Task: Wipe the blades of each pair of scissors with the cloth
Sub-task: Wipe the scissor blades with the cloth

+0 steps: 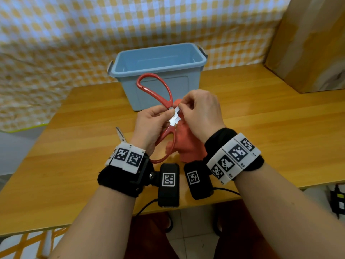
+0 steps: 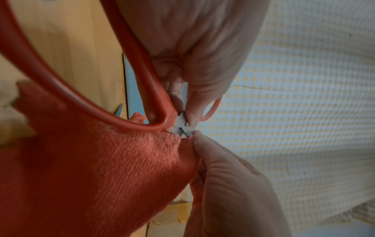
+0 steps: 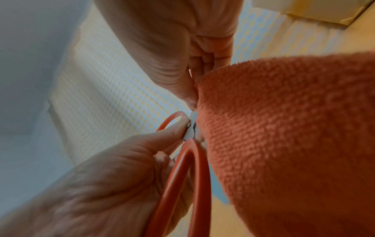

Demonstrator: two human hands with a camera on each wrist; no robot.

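Observation:
Red-handled scissors [image 1: 169,101] are held above the table with their handle loops spread wide. My left hand [image 1: 165,114] pinches them at the pivot, thumb on the short metal blades [image 1: 175,117]. My right hand [image 1: 182,109] pinches an orange-red cloth [image 1: 188,146] against one blade; the rest of the cloth hangs down to the table. The left wrist view shows the blades [image 2: 182,126] meeting the cloth [image 2: 101,176]. In the right wrist view the cloth [image 3: 284,144] covers the blade's far side. A second pair of scissors [image 1: 120,135] lies on the table, mostly hidden behind my left wrist.
An open blue plastic bin [image 1: 194,53] stands on the wooden table [image 1: 261,137] just behind the hands. A cardboard box [image 1: 308,43] occupies the back right corner. A checkered sheet [image 1: 56,43] hangs behind the table.

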